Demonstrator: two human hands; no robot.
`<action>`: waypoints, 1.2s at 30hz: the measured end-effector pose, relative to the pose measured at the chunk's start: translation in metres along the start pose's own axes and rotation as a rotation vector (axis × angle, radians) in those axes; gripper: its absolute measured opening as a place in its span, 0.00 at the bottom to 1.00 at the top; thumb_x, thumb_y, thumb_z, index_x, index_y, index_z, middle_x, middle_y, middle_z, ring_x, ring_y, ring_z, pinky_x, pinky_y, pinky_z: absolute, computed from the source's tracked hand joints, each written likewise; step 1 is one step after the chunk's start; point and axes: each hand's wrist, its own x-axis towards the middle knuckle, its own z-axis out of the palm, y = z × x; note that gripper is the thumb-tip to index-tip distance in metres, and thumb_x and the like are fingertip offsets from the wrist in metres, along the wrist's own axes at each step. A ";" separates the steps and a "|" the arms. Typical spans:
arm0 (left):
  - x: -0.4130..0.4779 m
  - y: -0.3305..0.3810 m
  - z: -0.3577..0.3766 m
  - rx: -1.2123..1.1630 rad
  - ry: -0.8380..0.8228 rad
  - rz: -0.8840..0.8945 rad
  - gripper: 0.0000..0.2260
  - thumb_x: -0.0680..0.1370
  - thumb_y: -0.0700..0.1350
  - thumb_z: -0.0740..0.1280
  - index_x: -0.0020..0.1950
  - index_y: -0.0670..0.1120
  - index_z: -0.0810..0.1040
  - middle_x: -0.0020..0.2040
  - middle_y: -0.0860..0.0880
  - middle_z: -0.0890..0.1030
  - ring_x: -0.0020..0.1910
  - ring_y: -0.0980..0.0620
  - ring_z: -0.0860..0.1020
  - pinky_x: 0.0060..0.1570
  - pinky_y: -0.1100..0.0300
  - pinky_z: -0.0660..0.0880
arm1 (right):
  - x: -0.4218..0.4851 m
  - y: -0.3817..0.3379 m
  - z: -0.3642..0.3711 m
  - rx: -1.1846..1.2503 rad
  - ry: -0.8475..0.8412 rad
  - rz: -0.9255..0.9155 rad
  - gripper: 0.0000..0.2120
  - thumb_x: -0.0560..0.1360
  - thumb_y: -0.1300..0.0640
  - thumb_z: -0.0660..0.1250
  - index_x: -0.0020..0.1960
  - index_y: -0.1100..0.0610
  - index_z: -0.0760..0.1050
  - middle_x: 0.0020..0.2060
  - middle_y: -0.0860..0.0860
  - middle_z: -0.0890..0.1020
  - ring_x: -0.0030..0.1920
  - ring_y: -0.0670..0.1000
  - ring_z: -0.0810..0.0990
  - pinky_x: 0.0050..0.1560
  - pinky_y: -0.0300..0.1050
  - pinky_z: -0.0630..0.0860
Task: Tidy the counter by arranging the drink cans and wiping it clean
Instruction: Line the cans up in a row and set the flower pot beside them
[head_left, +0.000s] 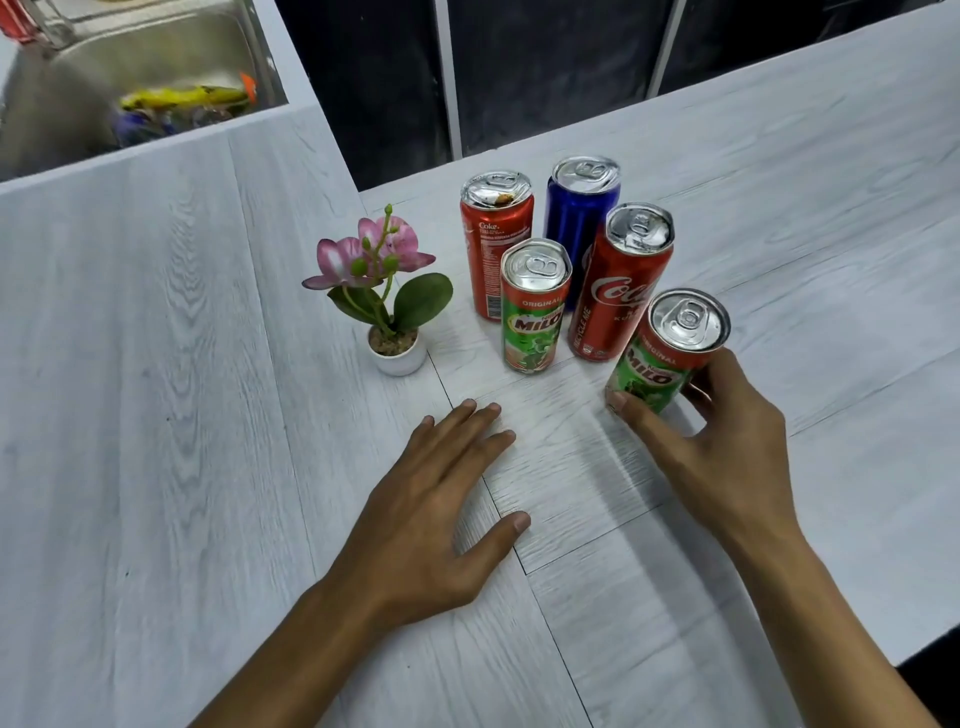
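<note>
While right hand (727, 441) clamps nearest Milo can (660, 364) (sealed) | left hand (431, 499) flat, fingers straight | pot (400, 358) holds orchid (374, 249)

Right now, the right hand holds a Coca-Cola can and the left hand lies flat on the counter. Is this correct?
Not quite: the head view shows the right hand holding a Milo can, not Coca-Cola. The left hand does lie flat on the counter.

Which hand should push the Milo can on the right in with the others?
The right hand: its fingers grip the green-and-red Milo drink can. The left hand lies flat on the white wood-grain counter, touching no can.
</note>
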 end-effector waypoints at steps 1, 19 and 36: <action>0.000 0.000 0.001 0.003 -0.005 0.001 0.30 0.80 0.61 0.67 0.79 0.51 0.67 0.81 0.55 0.61 0.81 0.58 0.53 0.79 0.47 0.58 | 0.001 0.000 0.000 0.009 0.001 0.002 0.30 0.69 0.46 0.80 0.67 0.50 0.73 0.58 0.40 0.79 0.59 0.43 0.79 0.58 0.37 0.75; -0.005 0.002 -0.007 0.011 -0.022 -0.011 0.29 0.80 0.65 0.61 0.78 0.54 0.67 0.80 0.57 0.63 0.80 0.60 0.55 0.79 0.48 0.57 | -0.013 -0.012 -0.012 0.012 0.003 0.007 0.30 0.66 0.49 0.83 0.64 0.53 0.77 0.53 0.42 0.82 0.52 0.34 0.79 0.51 0.22 0.73; -0.050 -0.012 -0.047 0.006 0.064 -0.146 0.30 0.78 0.68 0.60 0.79 0.60 0.63 0.80 0.65 0.56 0.77 0.73 0.45 0.80 0.61 0.45 | -0.045 -0.066 0.022 0.024 -0.132 -0.149 0.30 0.66 0.48 0.82 0.64 0.54 0.76 0.57 0.46 0.84 0.56 0.42 0.82 0.58 0.37 0.79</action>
